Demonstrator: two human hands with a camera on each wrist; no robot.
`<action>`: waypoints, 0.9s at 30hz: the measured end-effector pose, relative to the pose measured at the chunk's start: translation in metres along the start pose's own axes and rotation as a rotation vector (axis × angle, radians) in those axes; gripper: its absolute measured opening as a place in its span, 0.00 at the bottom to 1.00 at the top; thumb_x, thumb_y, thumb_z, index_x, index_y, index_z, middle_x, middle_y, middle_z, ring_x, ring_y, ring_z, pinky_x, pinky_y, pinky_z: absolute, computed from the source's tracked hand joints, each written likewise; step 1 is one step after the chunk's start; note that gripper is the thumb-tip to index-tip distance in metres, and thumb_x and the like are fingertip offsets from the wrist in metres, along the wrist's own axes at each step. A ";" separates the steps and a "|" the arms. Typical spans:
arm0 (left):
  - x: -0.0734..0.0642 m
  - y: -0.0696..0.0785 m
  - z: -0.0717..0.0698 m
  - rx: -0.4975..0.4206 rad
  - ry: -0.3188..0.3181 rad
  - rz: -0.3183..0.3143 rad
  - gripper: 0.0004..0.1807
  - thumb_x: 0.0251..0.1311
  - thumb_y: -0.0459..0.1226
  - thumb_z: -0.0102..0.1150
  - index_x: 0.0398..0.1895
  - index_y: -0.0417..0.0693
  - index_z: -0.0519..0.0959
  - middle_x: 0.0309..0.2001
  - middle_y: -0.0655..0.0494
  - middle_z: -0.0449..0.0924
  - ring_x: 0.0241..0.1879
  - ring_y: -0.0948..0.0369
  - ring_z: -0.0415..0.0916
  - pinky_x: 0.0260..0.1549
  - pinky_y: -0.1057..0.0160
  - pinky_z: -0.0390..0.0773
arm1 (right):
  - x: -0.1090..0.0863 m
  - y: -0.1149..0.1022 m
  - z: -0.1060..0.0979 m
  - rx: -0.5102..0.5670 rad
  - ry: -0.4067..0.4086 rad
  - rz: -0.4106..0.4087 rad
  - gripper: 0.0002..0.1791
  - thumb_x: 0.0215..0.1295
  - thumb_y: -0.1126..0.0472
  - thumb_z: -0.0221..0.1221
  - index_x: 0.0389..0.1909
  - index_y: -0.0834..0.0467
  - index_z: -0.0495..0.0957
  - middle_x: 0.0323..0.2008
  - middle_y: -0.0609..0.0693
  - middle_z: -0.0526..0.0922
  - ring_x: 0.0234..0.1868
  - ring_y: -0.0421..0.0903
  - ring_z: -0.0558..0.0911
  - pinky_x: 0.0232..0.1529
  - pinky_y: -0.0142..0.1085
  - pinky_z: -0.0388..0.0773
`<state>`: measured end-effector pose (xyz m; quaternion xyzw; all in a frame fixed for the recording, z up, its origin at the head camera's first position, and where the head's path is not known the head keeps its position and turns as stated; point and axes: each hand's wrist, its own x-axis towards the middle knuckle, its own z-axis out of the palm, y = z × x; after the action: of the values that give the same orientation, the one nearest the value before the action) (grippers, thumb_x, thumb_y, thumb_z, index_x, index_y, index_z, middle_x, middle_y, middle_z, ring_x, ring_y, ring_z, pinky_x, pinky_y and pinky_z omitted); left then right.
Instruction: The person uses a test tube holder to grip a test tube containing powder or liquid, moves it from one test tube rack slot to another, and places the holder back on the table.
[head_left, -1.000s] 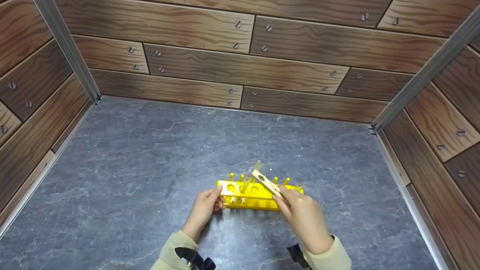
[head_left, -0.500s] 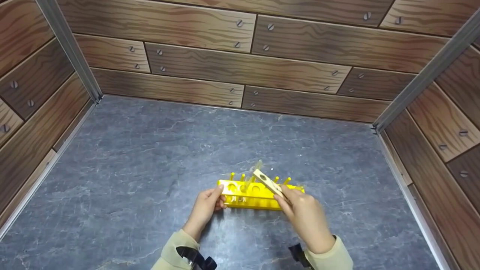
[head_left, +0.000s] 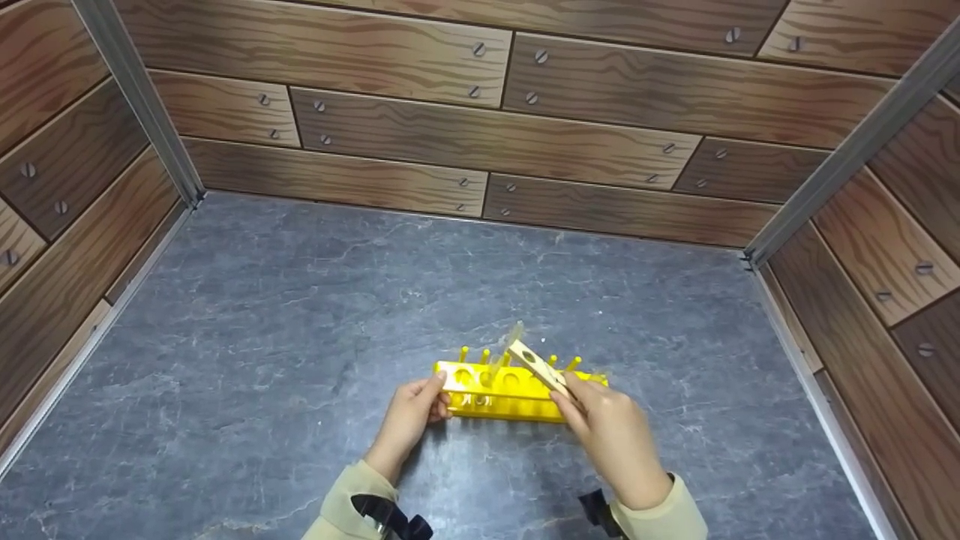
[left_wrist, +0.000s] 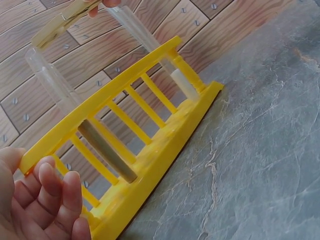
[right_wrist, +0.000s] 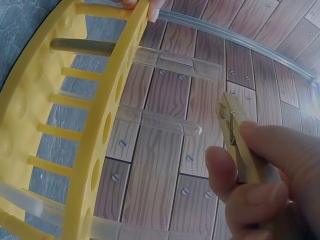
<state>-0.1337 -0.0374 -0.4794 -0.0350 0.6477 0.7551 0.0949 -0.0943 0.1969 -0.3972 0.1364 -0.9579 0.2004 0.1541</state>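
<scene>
My left hand (head_left: 409, 409) grips the left end of a yellow test tube rack (head_left: 502, 409), thumb on top and fingers curled under its upper plate. A wooden test tube clamp (head_left: 536, 367) is pinched in my right hand (head_left: 615, 442) above the rack. The clamp's tip is right at the mouth of a glass test tube (right_wrist: 185, 65), whose lower part looks brown (left_wrist: 107, 152) in the left wrist view. Beside it, a clear tube with its rounded end (right_wrist: 192, 129) up shows in the right wrist view. Another tube with white contents (left_wrist: 182, 82) stands at the rack's far end.
Upright yellow pegs (head_left: 576, 363) line the rack's back side. The rack stands on a grey marbled tabletop (head_left: 337, 300). Wood-patterned walls (head_left: 390, 135) with metal corner posts (head_left: 142, 105) enclose the back and sides.
The head view shifts by a few pixels. Both hands, the rack and the clamp keep almost the same places.
</scene>
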 end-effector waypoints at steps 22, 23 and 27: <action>-0.001 0.002 0.000 0.008 -0.006 -0.002 0.21 0.68 0.37 0.47 0.20 0.32 0.75 0.15 0.57 0.71 0.19 0.64 0.72 0.27 0.65 0.77 | -0.004 0.008 -0.002 -0.011 0.006 0.021 0.12 0.59 0.58 0.63 0.42 0.61 0.81 0.20 0.45 0.75 0.15 0.35 0.64 0.16 0.28 0.65; -0.001 0.002 0.000 0.010 -0.005 -0.005 0.21 0.68 0.37 0.47 0.20 0.32 0.75 0.15 0.57 0.72 0.18 0.64 0.71 0.27 0.65 0.77 | -0.004 0.008 -0.003 -0.010 0.006 0.023 0.12 0.59 0.58 0.63 0.41 0.61 0.81 0.20 0.44 0.75 0.15 0.35 0.64 0.16 0.28 0.65; 0.003 -0.004 -0.001 0.015 -0.004 -0.013 0.21 0.68 0.38 0.47 0.20 0.32 0.75 0.15 0.57 0.72 0.18 0.64 0.71 0.27 0.64 0.78 | -0.004 0.009 -0.004 -0.005 -0.001 0.035 0.12 0.59 0.59 0.63 0.41 0.60 0.81 0.19 0.44 0.73 0.15 0.35 0.64 0.16 0.28 0.65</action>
<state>-0.1365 -0.0375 -0.4839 -0.0370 0.6531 0.7495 0.1016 -0.0921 0.2072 -0.3980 0.1191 -0.9607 0.2004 0.1506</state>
